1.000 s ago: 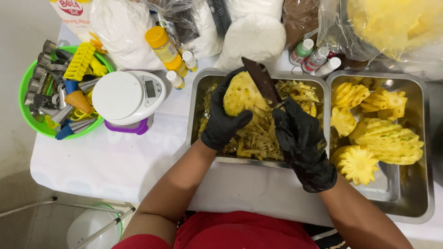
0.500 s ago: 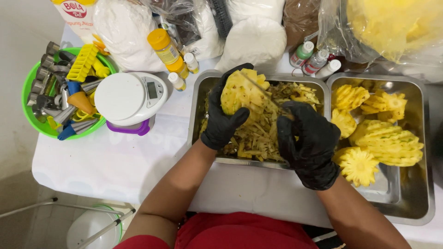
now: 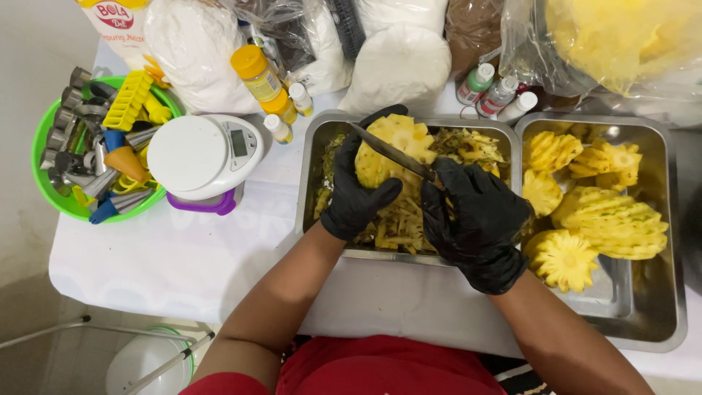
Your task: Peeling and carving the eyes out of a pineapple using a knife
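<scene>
- Over the left steel tray [image 3: 311,172], the left hand [image 3: 358,197] is clamping a peeled pineapple [image 3: 391,150], black-gloved fingers wrapping its lower side and far end.
- Beside it, the right hand [image 3: 475,219] is closing around the handle of a knife [image 3: 387,152], whose blade is lying slantwise across the fruit's top.
- Under the fruit, peel scraps [image 3: 398,223] are piling up in the same tray.
- On the right, finished pineapples [image 3: 610,219] are resting in the second tray [image 3: 662,322].
- Judging by the grooved fruit there, shallow slanted cuts following the rows of eyes are working well; keeping the left fingertips below the blade's path and turning the fruit between cuts seems wise.
- Farther left on the tabletop [image 3: 168,263], a kitchen scale [image 3: 197,157] and a green bowl [image 3: 44,175] of cutters are sitting apart.
</scene>
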